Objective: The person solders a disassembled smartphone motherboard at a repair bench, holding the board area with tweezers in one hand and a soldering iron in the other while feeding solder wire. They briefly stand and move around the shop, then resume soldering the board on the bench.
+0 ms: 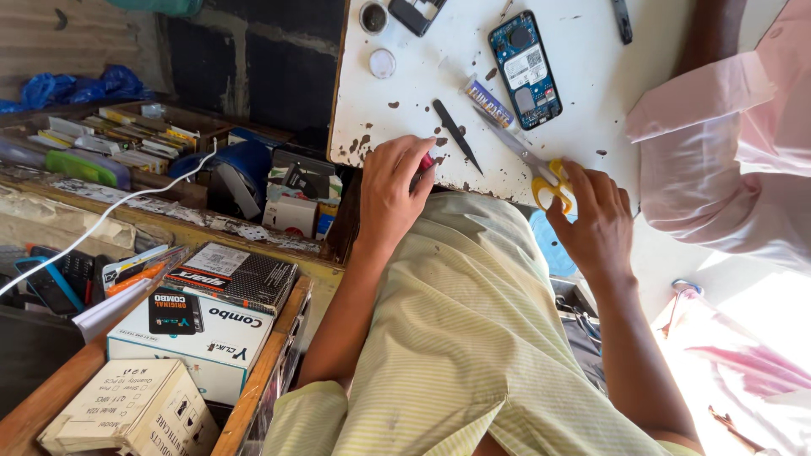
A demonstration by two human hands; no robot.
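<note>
Your left hand [390, 190] pinched a small red tool [425, 163] at the white worktop's [405, 84] edge; your right hand [596, 224] gripped yellow-handled scissors [545, 179] below the opened phone [525, 67]; you seemed mid-repair, where steady, careful handling near the phone mattered.

Red item [425, 162] mostly hidden inside left hand [390, 190]; kind indeterminate. Scissors [549, 181] handles partly covered by right hand [596, 224]. Black frame [414, 13] cut off at picture's top edge, as is black tool [622, 20].
</note>
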